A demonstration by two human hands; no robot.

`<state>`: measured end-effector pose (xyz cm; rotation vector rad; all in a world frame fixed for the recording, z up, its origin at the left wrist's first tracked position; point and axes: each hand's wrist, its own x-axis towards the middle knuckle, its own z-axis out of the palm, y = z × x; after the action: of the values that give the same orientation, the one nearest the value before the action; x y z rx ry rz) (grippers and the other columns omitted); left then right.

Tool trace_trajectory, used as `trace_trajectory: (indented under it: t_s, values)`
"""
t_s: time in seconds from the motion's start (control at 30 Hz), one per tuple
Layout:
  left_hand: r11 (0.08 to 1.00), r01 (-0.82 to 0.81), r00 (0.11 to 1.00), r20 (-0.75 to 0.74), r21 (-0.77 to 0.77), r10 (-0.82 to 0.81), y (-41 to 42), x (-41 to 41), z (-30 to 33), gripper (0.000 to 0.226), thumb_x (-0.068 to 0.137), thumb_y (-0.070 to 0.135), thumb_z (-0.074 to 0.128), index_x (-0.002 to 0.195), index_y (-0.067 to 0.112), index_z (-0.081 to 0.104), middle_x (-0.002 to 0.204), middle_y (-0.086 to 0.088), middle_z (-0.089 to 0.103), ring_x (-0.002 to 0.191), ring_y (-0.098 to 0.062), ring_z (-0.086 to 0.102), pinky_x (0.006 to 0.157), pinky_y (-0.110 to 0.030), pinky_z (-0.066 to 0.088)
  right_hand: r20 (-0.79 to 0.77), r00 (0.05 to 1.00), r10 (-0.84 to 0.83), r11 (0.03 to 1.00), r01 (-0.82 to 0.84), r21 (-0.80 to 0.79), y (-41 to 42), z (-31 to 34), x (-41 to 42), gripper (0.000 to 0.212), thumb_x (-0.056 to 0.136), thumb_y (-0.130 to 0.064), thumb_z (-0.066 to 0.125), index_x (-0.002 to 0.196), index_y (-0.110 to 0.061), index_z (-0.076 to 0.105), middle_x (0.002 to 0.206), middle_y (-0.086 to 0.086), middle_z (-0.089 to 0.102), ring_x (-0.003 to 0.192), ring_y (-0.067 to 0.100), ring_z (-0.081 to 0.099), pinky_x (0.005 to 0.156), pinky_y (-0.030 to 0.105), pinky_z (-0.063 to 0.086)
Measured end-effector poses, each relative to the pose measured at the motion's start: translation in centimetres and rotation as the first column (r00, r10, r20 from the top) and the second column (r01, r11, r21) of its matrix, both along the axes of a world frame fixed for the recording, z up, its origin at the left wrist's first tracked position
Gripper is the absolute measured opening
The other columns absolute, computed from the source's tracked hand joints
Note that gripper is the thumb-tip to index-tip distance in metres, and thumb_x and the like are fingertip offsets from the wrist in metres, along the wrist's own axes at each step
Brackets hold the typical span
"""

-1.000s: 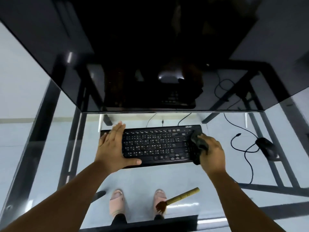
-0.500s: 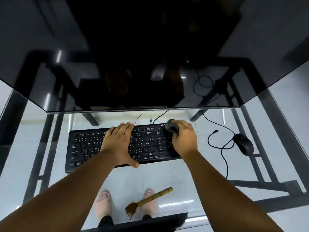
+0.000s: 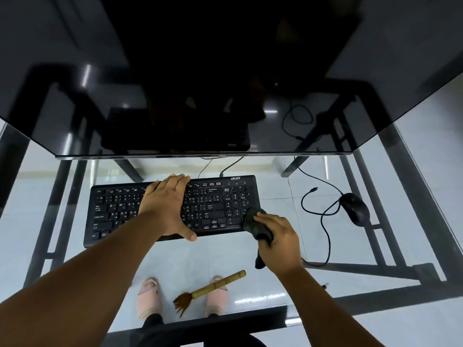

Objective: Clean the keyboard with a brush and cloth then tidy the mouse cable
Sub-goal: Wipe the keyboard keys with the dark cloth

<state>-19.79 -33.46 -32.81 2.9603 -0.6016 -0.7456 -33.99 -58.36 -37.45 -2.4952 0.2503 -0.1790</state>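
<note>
A black keyboard (image 3: 215,206) lies on the glass desk in front of me. My left hand (image 3: 167,209) rests flat across its middle, fingers straight and thumb at the front edge. My right hand (image 3: 278,241) grips a bunched dark cloth (image 3: 255,225) that touches the keyboard's front right corner. A bamboo-handled brush (image 3: 213,288) lies on the glass nearer to me, bristles pointing left. The black mouse (image 3: 354,212) sits at the right, its cable (image 3: 323,221) trailing in loose loops between it and the keyboard.
A large dark monitor (image 3: 225,96) stands just behind the keyboard and overhangs it. The glass desk (image 3: 50,196) shows its black frame bars and my slippered feet below. Its near edge (image 3: 213,326) runs close to the brush.
My right hand has drawn the cloth from the keyboard's top right corner down to its front right corner. My left hand stays pressed on the keyboard.
</note>
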Motion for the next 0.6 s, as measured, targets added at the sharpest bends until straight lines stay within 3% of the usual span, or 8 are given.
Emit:
trace_trajectory:
  t_s: [0.17, 0.33, 0.6]
  values:
    - [1.000, -0.008, 1.000, -0.005, -0.002, 0.008, -0.2, -0.1, 0.1, 0.149, 0.038, 0.076, 0.078, 0.153, 0.023, -0.001, 0.161, 0.005, 0.010, 0.149, -0.017, 0.007, 0.121, -0.040, 0.007, 0.006, 0.997, -0.074, 0.994, 0.073, 0.085, 0.1, 0.3, 4.1, 0.048, 0.069, 0.006, 0.063, 0.110, -0.017, 0.073, 0.116, -0.004, 0.069, 0.108, 0.015, 0.063, 0.102, 0.027, 0.045]
    - [1.000, -0.016, 1.000, -0.009, 0.000, 0.016, -0.2, -0.3, 0.2, 0.149, 0.038, 0.075, 0.079, 0.153, 0.023, 0.000, 0.161, 0.005, 0.010, 0.149, -0.016, 0.008, 0.121, -0.041, 0.008, 0.002, 0.997, -0.078, 0.992, 0.078, 0.097, -0.1, 0.8, 8.4, 0.042, 0.074, 0.007, 0.061, 0.107, -0.015, 0.074, 0.112, -0.002, 0.071, 0.104, 0.018, 0.066, 0.098, 0.034, 0.050]
    - [0.999, -0.036, 0.999, -0.020, -0.011, 0.036, -0.2, -0.3, 0.6, 0.149, 0.037, 0.073, 0.081, 0.153, 0.024, 0.000, 0.161, 0.006, 0.010, 0.149, -0.016, 0.006, 0.121, -0.041, 0.007, 0.049, 0.998, 0.037, 0.998, -0.040, 0.058, -1.6, 0.1, 0.9, 0.049, 0.060, 0.011, 0.059, 0.095, -0.018, 0.074, 0.101, -0.006, 0.068, 0.098, 0.017, 0.063, 0.087, 0.029, 0.053]
